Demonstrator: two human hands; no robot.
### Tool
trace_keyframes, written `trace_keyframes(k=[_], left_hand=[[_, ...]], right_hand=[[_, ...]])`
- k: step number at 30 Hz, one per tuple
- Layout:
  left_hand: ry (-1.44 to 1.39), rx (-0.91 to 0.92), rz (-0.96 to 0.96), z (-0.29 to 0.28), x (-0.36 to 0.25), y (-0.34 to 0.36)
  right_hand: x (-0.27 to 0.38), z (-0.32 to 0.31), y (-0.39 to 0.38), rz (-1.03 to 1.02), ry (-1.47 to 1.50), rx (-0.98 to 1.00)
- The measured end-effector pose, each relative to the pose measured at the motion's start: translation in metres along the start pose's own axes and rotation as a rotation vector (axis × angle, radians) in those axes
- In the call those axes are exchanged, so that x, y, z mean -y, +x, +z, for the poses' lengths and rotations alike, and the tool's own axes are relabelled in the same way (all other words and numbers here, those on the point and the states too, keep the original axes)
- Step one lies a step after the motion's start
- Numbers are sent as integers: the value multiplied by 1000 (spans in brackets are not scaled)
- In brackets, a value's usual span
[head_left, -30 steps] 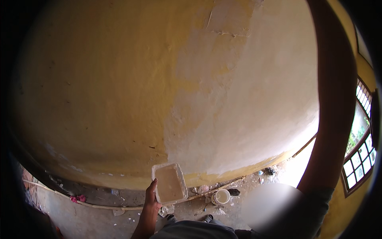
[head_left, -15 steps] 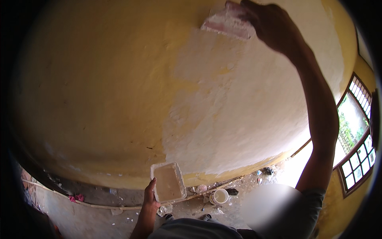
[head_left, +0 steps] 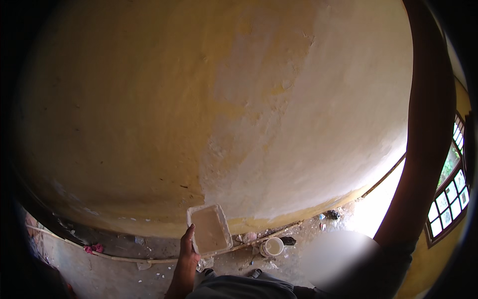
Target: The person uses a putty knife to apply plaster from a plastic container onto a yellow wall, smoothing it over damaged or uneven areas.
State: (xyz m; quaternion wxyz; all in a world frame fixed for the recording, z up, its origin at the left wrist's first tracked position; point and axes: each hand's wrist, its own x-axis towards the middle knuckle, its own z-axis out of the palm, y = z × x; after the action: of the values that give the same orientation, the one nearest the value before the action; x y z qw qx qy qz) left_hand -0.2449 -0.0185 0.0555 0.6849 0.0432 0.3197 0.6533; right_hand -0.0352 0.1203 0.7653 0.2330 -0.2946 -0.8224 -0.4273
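My left hand (head_left: 187, 251) is closed on the left edge of a rectangular tray (head_left: 225, 225), thumb over the rim. Smooth beige paste lies inside it, and dried smears crust its rim. Ahead rises a yellow wall (head_left: 124, 104); a pale, uneven coat (head_left: 343, 109) covers much of its right part, with yellow showing through in spots. My right arm (head_left: 432, 119) stretches up along the right side and leaves the picture at the top. The right hand, and whatever it may hold, is out of sight.
On the littered floor below stand a white bucket (head_left: 263, 247) and a dark crumpled thing (head_left: 288, 240) beside it. A long pole (head_left: 164, 260) lies along the wall's foot, with pink cloth (head_left: 94, 248) near its left part. A framed window (head_left: 449, 203) is at far right.
My right hand was pressing a wide, paste-smeared scraper on the upper wall; it has gone up and out of the picture. The arm moved right. My left hand and tray have hardly moved.
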Motion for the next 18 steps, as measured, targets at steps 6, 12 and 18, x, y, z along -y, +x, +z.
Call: trace_keyframes(k=[6, 12, 18], left_hand=[[-19, 15, 46, -7, -6, -2], [-25, 27, 33, 4, -2, 0], [-36, -91, 110, -13, -19, -15]], right_hand=[[94, 84, -53, -150, 47, 186], [53, 50, -4, -97, -211, -118], [74, 121, -27, -227, 182, -113]])
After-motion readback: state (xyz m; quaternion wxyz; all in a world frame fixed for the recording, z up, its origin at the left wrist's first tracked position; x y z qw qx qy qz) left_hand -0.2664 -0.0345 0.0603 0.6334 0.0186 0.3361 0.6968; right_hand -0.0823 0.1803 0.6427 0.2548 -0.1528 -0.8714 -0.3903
